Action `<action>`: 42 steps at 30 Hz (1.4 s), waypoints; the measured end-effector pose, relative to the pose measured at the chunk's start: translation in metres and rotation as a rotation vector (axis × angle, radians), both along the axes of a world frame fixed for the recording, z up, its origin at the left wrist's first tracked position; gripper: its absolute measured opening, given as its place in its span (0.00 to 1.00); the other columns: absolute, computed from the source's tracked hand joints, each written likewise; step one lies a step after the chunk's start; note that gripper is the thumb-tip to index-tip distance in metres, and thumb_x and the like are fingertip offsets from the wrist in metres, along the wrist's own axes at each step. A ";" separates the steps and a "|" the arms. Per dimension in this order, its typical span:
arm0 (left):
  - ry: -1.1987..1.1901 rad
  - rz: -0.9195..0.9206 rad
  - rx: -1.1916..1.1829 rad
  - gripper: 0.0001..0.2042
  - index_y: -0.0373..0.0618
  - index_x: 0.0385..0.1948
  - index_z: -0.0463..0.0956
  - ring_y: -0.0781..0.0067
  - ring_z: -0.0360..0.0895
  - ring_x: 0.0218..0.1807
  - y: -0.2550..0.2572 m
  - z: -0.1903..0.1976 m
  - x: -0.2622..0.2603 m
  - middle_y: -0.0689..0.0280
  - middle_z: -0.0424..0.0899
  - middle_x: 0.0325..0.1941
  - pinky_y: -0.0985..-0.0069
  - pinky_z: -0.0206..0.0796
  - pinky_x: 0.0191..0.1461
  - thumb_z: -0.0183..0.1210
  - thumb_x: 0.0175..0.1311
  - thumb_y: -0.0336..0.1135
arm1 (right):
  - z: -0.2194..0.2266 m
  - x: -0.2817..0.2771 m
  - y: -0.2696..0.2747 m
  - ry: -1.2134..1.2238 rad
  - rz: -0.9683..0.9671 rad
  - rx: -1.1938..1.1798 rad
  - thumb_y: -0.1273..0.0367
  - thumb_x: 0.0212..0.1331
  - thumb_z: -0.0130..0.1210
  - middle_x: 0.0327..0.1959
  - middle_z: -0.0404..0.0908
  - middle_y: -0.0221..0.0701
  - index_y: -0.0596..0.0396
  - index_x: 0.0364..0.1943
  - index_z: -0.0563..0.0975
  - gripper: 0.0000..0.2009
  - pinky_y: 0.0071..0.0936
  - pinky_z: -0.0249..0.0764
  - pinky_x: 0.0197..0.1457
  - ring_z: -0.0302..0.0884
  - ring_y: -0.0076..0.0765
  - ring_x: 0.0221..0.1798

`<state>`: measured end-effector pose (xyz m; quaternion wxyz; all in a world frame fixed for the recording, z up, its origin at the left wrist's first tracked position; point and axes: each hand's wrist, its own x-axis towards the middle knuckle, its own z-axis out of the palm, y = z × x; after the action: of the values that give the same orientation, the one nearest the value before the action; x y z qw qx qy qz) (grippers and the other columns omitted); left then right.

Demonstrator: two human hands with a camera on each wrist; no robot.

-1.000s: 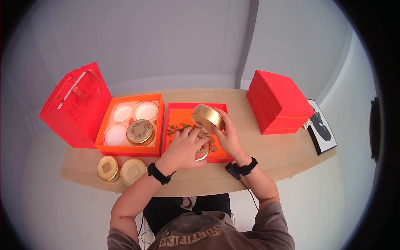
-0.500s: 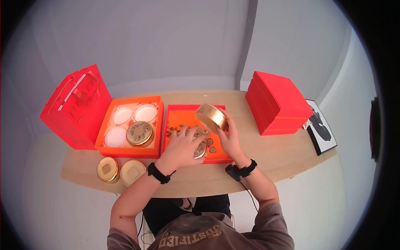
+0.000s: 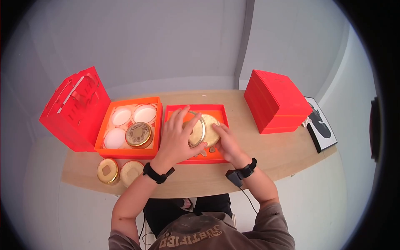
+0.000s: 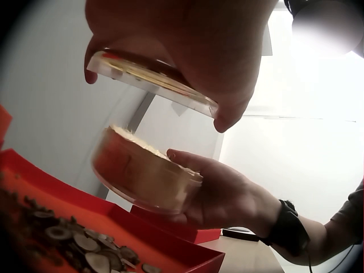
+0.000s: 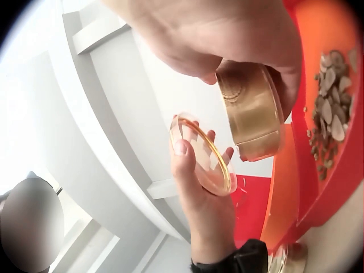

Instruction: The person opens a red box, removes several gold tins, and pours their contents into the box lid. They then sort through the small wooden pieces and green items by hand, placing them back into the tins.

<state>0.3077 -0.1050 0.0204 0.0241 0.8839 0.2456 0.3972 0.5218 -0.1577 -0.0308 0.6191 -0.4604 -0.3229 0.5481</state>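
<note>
Over the red tray with an orange floor, my left hand grips a clear round lid with a gold rim, fingers and thumb spread about its edge. My right hand holds a short round gold tub, thumb on one side, other fingers largely hidden. In the left wrist view the lid hangs apart above the tub. Dried slices and small dark bits lie scattered on the tray floor; the left hand and lid hide many of them in the head view.
Left of the tray, an orange-red box has round white recesses and one lidded gold tub. Two gold-topped tubs stand in front of it. A red gift bag stands far left, stacked red boxes and a framed picture right.
The left hand has come up from the slices with the clear lid in its grip. The right hand has lowered and turned the gold tub, bringing it close to the lid.
</note>
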 end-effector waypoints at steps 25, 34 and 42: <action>0.275 0.003 -0.004 0.40 0.55 0.69 0.71 0.42 0.60 0.74 -0.013 -0.017 0.008 0.49 0.65 0.72 0.45 0.63 0.66 0.71 0.51 0.56 | 0.012 -0.050 -0.016 0.240 0.195 -0.015 0.52 0.82 0.27 0.68 0.74 0.35 0.51 0.71 0.66 0.26 0.39 0.71 0.72 0.73 0.36 0.70; 0.293 0.020 -0.086 0.41 0.53 0.71 0.69 0.43 0.60 0.73 -0.012 -0.020 0.003 0.50 0.64 0.72 0.45 0.64 0.65 0.71 0.51 0.54 | 0.001 -0.052 -0.016 0.272 0.189 0.022 0.53 0.80 0.41 0.65 0.74 0.31 0.51 0.72 0.63 0.25 0.36 0.72 0.69 0.74 0.32 0.67; 0.274 0.048 -0.043 0.42 0.57 0.73 0.63 0.40 0.58 0.74 -0.012 -0.036 -0.005 0.51 0.60 0.74 0.37 0.65 0.61 0.67 0.54 0.56 | -0.004 -0.056 -0.017 0.123 0.195 0.088 0.67 0.73 0.56 0.65 0.71 0.33 0.52 0.73 0.61 0.28 0.31 0.77 0.64 0.74 0.31 0.65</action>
<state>0.3030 -0.1172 -0.0161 -0.0003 0.9230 0.2763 0.2678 0.4655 -0.1748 -0.0343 0.6013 -0.3647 -0.3512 0.6182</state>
